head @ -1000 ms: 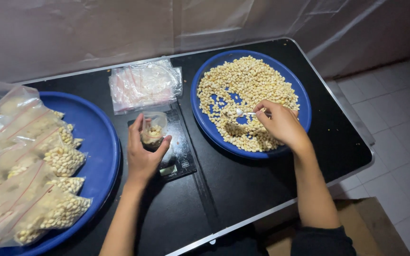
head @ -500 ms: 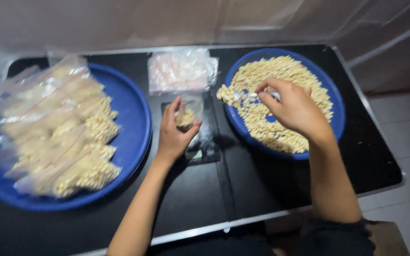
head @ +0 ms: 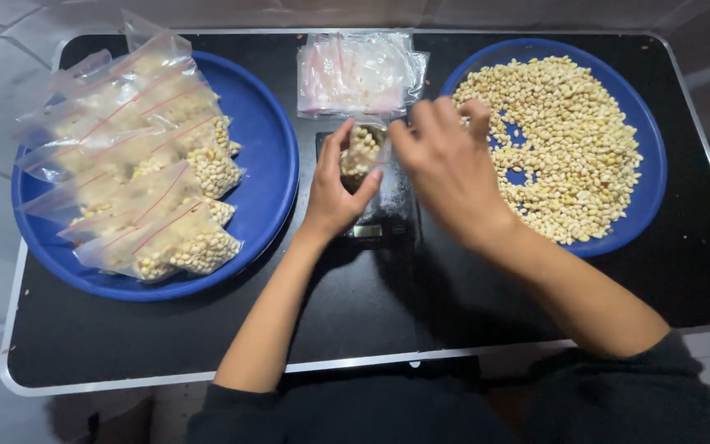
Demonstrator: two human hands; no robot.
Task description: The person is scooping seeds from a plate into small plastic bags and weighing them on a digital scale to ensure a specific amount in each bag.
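Two hands meet near the middle of the black worktop [head: 166, 345]. The left hand [head: 334, 193] holds a small clear bag [head: 361, 150] partly filled with pale beans, its fingers curled around the bag over a little scale [head: 375, 215]. The right hand [head: 449, 168] is just beside the bag's top, fingers bent close together; I cannot tell if they pinch any beans. Toward the right edge sits a blue plate [head: 655, 177] of loose beans [head: 569, 140]. Toward the left edge, another blue plate [head: 269, 156] carries filled bags [head: 145, 164]. Empty bags [head: 359, 74] lie at the far edge.
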